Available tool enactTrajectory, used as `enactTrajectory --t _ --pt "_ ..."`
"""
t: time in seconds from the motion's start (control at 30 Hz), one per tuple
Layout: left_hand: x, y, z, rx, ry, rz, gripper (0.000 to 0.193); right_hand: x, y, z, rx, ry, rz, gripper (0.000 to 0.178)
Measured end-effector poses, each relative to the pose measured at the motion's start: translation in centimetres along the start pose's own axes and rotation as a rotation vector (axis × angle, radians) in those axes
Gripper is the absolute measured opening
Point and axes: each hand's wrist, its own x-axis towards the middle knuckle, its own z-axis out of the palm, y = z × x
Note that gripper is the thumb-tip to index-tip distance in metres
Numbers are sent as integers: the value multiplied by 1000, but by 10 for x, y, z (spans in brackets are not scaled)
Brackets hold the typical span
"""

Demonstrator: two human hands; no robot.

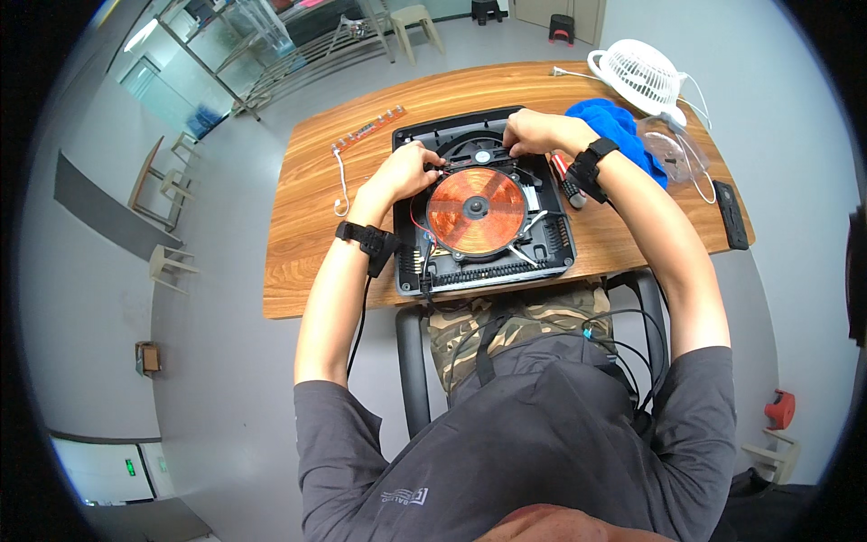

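Observation:
An opened induction cooker (560,237) lies on the table in front of me, its black housing showing the inner parts. A round copper coil (476,213) fills its middle. Behind the coil a black cooling fan (481,157) sits in the housing, appearing slightly raised. My left hand (411,172) is closed at the fan's left edge, fingertips pinched against it. At the fan's right edge my right hand (531,135) is closed too, with thumb and fingers bent down onto it. The fingertips are partly hidden. Thin red and white wires run beside the coil.
A narrow orange circuit board (368,128) with a white cable lies at the left. To the right are a red-and-black screwdriver (569,183), blue cloth (614,131), clear plastic bag (666,149), white fan (637,74) and black strip (731,215). Black cables hang by my lap.

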Motion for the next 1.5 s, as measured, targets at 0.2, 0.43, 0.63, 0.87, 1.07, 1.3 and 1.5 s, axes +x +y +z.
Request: enactTrajectory --t 0.2,0.43,0.63,0.87,1.07,1.3,1.5 --pt "4 5 -4 -42 -84 -41 34 9 4 8 -147 52 -48 23" --pt "-7 5 -12 -22 -90 -17 52 3 -12 4 -130 78 4 21" --pt "-17 11 -19 -156 -63 -146 58 14 0 10 -113 72 44 23" --pt "-23 4 -22 -364 -70 -163 40 18 -3 12 -180 86 56 23" --pt "-24 -14 -12 -545 -65 -225 18 18 -14 5 -145 19 120 23" --pt "-19 4 -19 -350 -5 -207 17 30 10 15 -111 24 123 18" --pt "-26 3 -16 -159 35 -104 19 24 -2 12 -114 35 103 17"
